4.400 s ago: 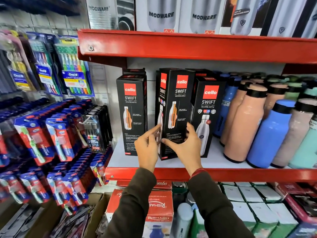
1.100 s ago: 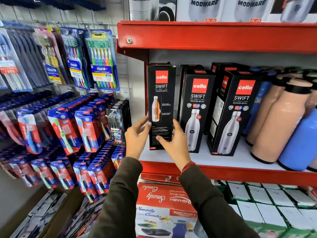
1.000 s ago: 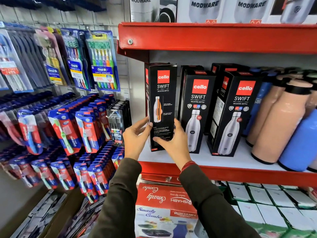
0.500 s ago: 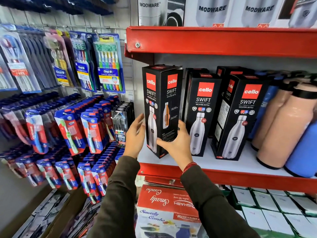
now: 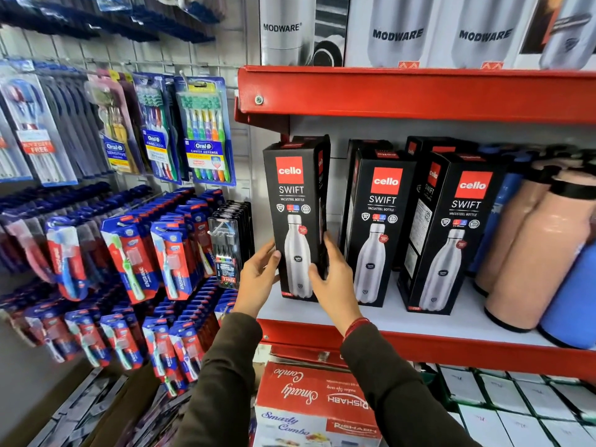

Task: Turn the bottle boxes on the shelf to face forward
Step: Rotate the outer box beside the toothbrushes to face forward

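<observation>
Three black Cello Swift bottle boxes stand on the red-edged shelf [image 5: 419, 345]. The left box [image 5: 295, 201] shows its steel-bottle face to me. My left hand [image 5: 259, 277] presses its lower left edge and my right hand [image 5: 332, 272] grips its lower right side, so both hold it. The middle box [image 5: 379, 221] and the right box [image 5: 458, 227] stand beside it, each showing its steel-bottle face, the right one angled slightly. More black boxes stand behind them, partly hidden.
Peach bottles [image 5: 529, 250] and a blue bottle [image 5: 571, 301] crowd the shelf's right end. Hanging toothbrush packs [image 5: 203, 130] fill the wall at left. Modware boxes [image 5: 396, 30] sit on the shelf above. A Smarty Combo carton [image 5: 309, 401] lies below.
The left box has been rotated between both hands: its orange-bottle side turned away and the steel-bottle front now faces me. My view moved closer and shifted left.
</observation>
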A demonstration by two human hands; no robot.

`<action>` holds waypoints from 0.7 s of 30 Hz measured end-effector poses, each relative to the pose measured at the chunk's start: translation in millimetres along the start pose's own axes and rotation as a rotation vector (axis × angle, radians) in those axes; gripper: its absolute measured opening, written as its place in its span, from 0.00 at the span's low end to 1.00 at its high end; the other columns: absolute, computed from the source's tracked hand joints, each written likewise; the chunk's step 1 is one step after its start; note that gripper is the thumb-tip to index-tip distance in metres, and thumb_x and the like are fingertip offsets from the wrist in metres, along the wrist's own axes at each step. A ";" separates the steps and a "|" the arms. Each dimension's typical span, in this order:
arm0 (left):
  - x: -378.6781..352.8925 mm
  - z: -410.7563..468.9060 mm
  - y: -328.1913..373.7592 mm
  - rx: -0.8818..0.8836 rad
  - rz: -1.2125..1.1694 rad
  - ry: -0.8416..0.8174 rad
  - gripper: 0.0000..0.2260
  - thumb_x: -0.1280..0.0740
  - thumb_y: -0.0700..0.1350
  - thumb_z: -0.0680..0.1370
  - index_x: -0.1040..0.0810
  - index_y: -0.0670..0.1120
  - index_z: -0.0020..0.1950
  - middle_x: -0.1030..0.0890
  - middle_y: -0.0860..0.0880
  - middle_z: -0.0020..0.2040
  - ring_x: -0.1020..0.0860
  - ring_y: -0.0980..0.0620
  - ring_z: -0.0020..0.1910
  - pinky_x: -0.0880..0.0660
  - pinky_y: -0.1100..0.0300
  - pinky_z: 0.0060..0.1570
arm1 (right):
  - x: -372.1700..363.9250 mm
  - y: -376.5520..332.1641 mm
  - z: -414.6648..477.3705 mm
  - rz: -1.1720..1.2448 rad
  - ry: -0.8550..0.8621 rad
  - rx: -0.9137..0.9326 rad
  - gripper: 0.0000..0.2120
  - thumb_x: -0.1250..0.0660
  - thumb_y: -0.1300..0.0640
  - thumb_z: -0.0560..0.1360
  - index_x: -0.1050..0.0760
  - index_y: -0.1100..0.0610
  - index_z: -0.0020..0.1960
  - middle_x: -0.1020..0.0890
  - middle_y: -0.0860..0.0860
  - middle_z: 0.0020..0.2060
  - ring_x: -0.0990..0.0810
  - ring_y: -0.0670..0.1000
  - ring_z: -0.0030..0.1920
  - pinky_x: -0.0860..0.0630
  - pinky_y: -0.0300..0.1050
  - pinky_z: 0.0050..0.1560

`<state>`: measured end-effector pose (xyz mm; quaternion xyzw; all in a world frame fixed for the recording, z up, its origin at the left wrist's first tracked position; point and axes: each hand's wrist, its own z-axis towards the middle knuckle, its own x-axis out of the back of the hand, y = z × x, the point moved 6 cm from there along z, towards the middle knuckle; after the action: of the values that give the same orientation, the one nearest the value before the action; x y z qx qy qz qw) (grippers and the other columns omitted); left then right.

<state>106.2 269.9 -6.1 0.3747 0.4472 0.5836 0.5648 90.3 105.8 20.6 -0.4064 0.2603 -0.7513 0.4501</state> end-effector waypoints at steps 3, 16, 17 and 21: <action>-2.4 -1.3 0.9 -0.014 0.004 0.033 0.14 0.37 0.47 0.83 0.23 0.65 0.63 0.20 0.53 0.67 0.23 0.51 0.68 0.25 0.47 0.67 | -2.7 6.1 -0.3 -0.025 -0.002 -0.020 0.31 0.37 0.66 0.78 0.42 0.57 0.79 0.32 0.54 0.76 0.34 0.51 0.76 0.39 0.40 0.75; -13.4 -8.9 -1.7 0.000 0.062 0.085 0.13 0.37 0.46 0.83 0.24 0.65 0.59 0.18 0.65 0.56 0.21 0.69 0.57 0.26 0.47 0.69 | -3.7 19.4 -7.2 0.043 0.058 -0.079 0.28 0.37 0.64 0.78 0.38 0.55 0.77 0.28 0.53 0.73 0.31 0.51 0.74 0.35 0.44 0.74; -13.9 -10.3 -0.6 0.003 0.062 0.091 0.12 0.38 0.46 0.83 0.24 0.63 0.59 0.19 0.64 0.56 0.21 0.68 0.57 0.26 0.46 0.69 | -3.9 19.4 -7.9 0.053 0.063 -0.085 0.27 0.37 0.63 0.79 0.37 0.55 0.77 0.28 0.53 0.72 0.30 0.51 0.73 0.34 0.45 0.74; -11.2 -14.7 -0.2 0.007 0.061 0.126 0.11 0.37 0.46 0.83 0.24 0.53 0.65 0.20 0.63 0.55 0.22 0.65 0.56 0.26 0.44 0.69 | -2.5 20.4 -10.0 0.103 0.064 -0.095 0.23 0.39 0.59 0.81 0.36 0.52 0.76 0.25 0.51 0.70 0.27 0.49 0.71 0.31 0.51 0.73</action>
<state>93.3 257.3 -10.2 0.3525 0.4722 0.6214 0.5163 92.0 98.8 -1.2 -0.3892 0.3305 -0.7267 0.4596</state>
